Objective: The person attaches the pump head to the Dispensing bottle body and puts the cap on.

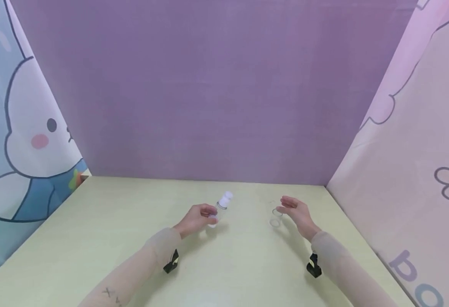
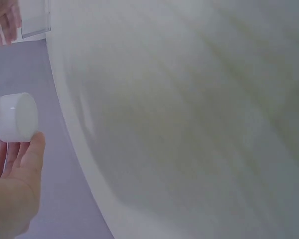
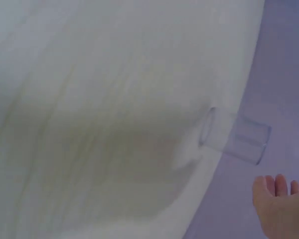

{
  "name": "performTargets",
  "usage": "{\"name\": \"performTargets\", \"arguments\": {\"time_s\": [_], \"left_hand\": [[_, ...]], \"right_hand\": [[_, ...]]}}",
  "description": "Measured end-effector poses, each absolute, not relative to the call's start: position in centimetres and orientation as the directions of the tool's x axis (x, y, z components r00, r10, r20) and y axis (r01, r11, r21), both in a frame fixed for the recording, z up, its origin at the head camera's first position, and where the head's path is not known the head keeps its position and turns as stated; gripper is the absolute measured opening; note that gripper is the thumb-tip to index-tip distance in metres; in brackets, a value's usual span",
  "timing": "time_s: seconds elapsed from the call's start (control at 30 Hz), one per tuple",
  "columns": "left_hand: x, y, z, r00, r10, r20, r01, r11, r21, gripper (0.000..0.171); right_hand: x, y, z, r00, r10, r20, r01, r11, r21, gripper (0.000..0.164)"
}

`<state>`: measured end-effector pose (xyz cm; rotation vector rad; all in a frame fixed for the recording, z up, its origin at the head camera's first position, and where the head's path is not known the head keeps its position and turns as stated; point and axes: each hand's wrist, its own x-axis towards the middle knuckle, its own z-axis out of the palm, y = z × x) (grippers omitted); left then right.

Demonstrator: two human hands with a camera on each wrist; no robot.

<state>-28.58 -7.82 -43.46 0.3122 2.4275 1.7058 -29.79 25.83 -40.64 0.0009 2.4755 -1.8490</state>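
Note:
My left hand (image 1: 196,219) holds a small bottle (image 1: 224,199) with a white top, a clear middle and a white base, tilted to the right above the table. In the left wrist view, the bottle's white round base (image 2: 21,117) shows between the thumb and fingers; the rest runs out of frame. My right hand (image 1: 298,216) is beside a clear cylindrical cup (image 1: 275,222) on the table. From the right wrist view, the relaxed fingers (image 3: 280,185) lie slightly apart from the see-through cup (image 3: 236,135), holding nothing.
The pale yellow-green table (image 1: 247,264) reaches back to a plain purple panel (image 1: 216,94). Cartoon-printed cloths stand along both sides, a blue one (image 1: 1,230) at left and a pinkish one (image 1: 408,170) at right. Each forearm has a black wrist device (image 1: 314,266).

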Motion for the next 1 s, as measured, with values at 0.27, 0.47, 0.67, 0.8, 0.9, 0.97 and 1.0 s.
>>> {"name": "performTargets", "arguments": {"time_s": [0.27,0.47,0.67,0.8,0.9,0.97,1.0], "left_hand": [[-28.9,-8.4,-43.7,-0.97,0.242,-0.024,0.06,0.331,0.942,0.036],[-28.5,-8.4,-43.4,-0.968,0.251,-0.025,0.057,0.314,0.948,0.035],[-28.5,-8.4,-43.4,-0.97,0.239,-0.037,0.039,0.304,0.952,0.035],[-28.6,-8.5,-43.8,-0.97,0.24,-0.04,0.039,0.313,0.949,0.033],[-28.8,-8.5,-44.0,-0.97,0.239,-0.04,0.038,0.313,0.949,0.031],[-28.8,-8.5,-44.0,-0.971,0.236,-0.042,0.035,0.311,0.95,0.031],[-28.8,-8.5,-44.1,-0.971,0.235,-0.041,0.035,0.311,0.95,0.031]], "right_hand": [[-30.1,26.5,-42.3,-0.992,-0.077,-0.099,0.065,0.357,-0.932,0.067],[-30.2,26.2,-42.8,-0.997,-0.04,-0.063,0.044,0.366,-0.929,0.063],[-30.7,26.2,-44.0,-0.993,-0.04,-0.112,0.087,0.398,-0.913,0.061],[-30.8,26.1,-44.9,-0.993,-0.031,-0.118,0.096,0.4,-0.912,0.056],[-31.0,26.0,-45.3,-0.994,-0.022,-0.102,0.086,0.389,-0.917,0.052],[-31.1,26.0,-45.4,-0.995,-0.011,-0.099,0.087,0.383,-0.92,0.05],[-31.2,25.9,-45.4,-0.995,-0.012,-0.098,0.086,0.384,-0.919,0.049]]}}
